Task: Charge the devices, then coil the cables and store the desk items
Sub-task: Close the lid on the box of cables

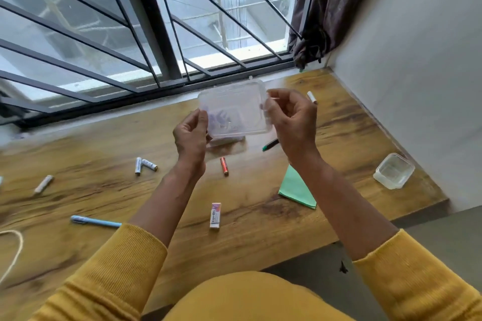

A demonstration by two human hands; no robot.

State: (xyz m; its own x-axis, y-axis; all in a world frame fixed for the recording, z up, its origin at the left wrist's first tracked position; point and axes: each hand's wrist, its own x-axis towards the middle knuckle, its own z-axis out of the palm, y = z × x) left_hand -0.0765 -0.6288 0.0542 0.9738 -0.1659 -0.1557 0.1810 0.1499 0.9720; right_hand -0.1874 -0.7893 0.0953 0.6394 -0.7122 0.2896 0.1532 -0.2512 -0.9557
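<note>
Two hands held the clear plastic lidded box (236, 112) above the surface (104, 190): left hand (191, 135) and right hand (292, 122) each pinching an edge. Likely light, slick, flexing; side rims suit any grip.

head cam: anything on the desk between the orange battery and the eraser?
Nothing. In the head view, the stretch of wooden desk from the orange battery down to the eraser is bare wood grain. The left forearm runs alongside it without covering it.

Wooden desk (339, 122) beneath barred window (146, 21), dark curtain (331, 5), white wall (417, 73).
</note>
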